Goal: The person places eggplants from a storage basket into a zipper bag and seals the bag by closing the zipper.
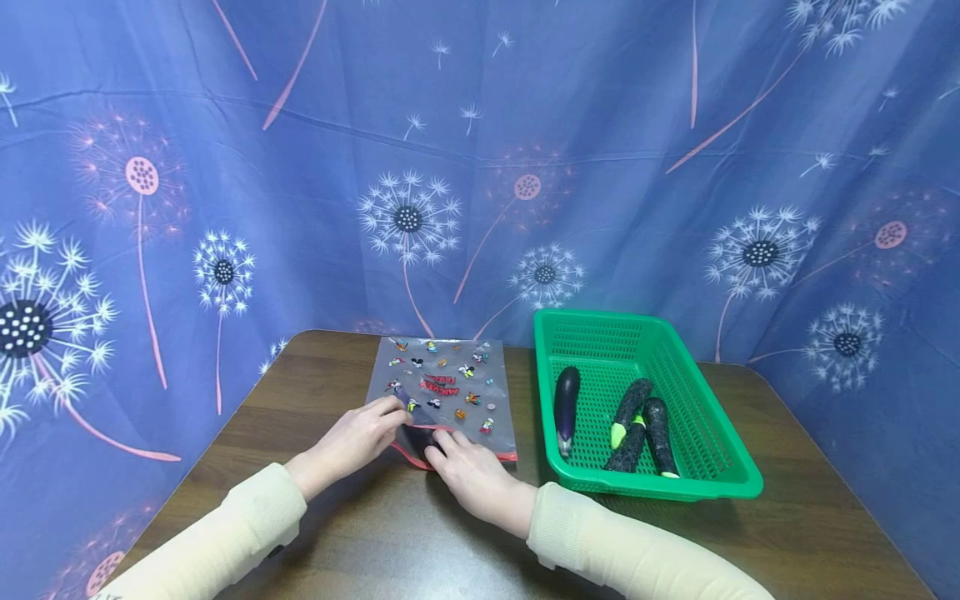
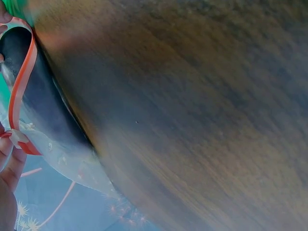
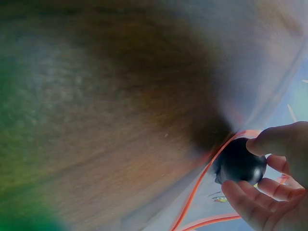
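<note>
Head view: left hand [image 1: 360, 435] pinches bag [image 1: 450, 371], right hand [image 1: 478, 479] (angled inward) grips eggplant [image 3: 241, 161].

Head cam: 1 legible word, "MICKEY" [image 1: 438, 389], red caps, approx. mid of the see-thru plastic bag [image 1: 448, 407], w/ small cartoon figs. [image 1: 472, 399] printed around it. 2nd bit of red lettering [image 1: 442, 380] directly above, touching or nearly so; too small to read w/ certainty.

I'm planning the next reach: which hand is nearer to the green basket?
Right. The right hand holds an eggplant at the mouth of the bag, left of the green basket; the left hand pinches the bag's edge, farther left.
</note>
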{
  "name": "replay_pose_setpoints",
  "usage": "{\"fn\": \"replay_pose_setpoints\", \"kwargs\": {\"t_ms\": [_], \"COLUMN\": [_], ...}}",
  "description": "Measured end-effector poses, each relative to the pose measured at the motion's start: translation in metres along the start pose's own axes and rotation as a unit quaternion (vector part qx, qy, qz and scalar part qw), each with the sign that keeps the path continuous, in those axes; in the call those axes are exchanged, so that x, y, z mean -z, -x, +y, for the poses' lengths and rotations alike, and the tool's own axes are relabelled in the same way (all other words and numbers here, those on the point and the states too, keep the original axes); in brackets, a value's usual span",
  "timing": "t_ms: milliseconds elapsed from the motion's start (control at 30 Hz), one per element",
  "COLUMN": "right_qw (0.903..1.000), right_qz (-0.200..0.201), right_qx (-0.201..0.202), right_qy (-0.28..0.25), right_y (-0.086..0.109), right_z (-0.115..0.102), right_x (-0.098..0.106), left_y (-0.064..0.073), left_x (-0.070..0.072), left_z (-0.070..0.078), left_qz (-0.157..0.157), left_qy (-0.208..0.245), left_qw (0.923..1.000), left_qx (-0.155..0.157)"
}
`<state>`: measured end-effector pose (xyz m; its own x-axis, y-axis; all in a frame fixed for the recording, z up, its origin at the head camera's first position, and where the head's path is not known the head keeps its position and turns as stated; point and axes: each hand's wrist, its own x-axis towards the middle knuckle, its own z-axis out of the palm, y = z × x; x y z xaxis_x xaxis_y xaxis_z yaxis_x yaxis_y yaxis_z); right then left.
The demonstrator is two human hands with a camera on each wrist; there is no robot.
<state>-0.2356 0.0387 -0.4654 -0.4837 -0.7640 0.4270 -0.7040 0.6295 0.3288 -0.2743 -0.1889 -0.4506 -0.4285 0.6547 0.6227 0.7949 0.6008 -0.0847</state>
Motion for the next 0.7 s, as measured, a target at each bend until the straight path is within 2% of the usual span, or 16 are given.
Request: {"fn": "replay_pose_setpoints", "kwargs": {"t_ms": [233,500,700], "right_qw": [0.9999,0.9990,0.9987], "right_qz": [-0.008,0.001,-0.018], "right_qx": [0.005,0.006,-0.008], "right_qy": [0.011,0.045,0.048], "right_y": [-0.006,-0.010,-0.011], "right_z": [-0.003,-0.007,-0.009], "right_x": [-0.002,-0.003,-0.003], "left_y": [-0.001,-0.001,-0.001], "left_x": [0.001,-0.003,-0.002], "left_z": [0.000,-0.001,0.000], "left_qz": [-0.003,0.005,0.001], "left_qy": [0.006,0.007,0.009], "left_qw": [1.0000,1.0000,1.0000], "left_qx": [0.001,-0.003,0.001]}}
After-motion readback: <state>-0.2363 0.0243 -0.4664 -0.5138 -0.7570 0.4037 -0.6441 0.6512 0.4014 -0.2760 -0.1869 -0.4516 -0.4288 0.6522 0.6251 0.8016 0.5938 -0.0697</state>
